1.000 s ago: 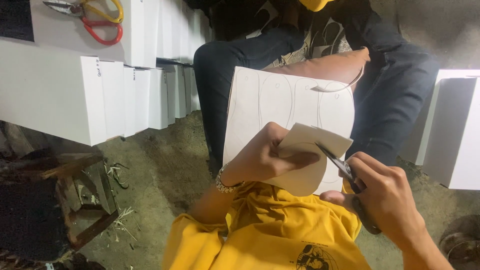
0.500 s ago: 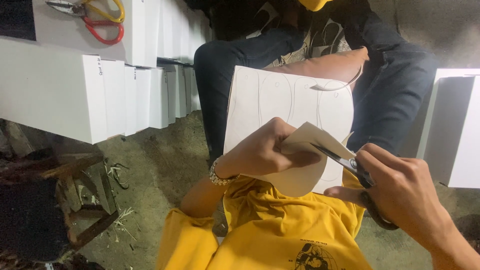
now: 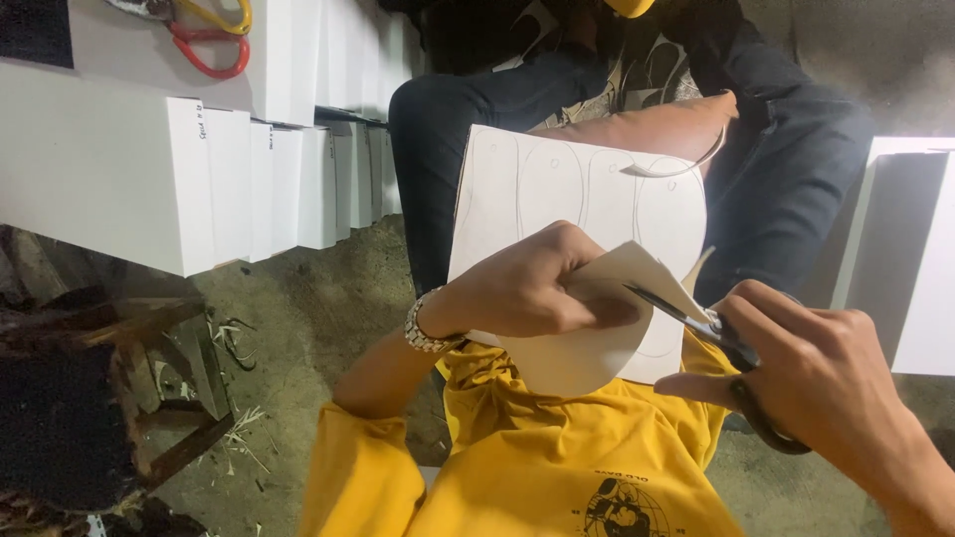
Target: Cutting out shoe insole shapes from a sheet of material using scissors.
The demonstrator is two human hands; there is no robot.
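My left hand (image 3: 532, 283) grips a cream sheet of card (image 3: 557, 194) with pencilled curved outlines, pinching a partly cut rounded flap (image 3: 587, 343) that bends toward me. In my right hand (image 3: 811, 383) is a pair of dark-handled scissors (image 3: 696, 323), its blades open and biting into the flap's edge beside my left fingers. A metal bracelet sits on my left wrist (image 3: 423, 328). I wear a yellow shirt.
Another person in dark trousers (image 3: 796, 169) sits opposite, a tan cushion (image 3: 657, 124) on their lap. White boxes (image 3: 179, 169) line the left, with red and yellow-handled scissors (image 3: 204, 35) on top. More white boxes (image 3: 910, 249) stand right. A dark wooden stool (image 3: 119, 398) sits lower left.
The scissors have advanced left along the flap's edge, and my right hand has shifted slightly right and down. My left hand has turned the card a little.
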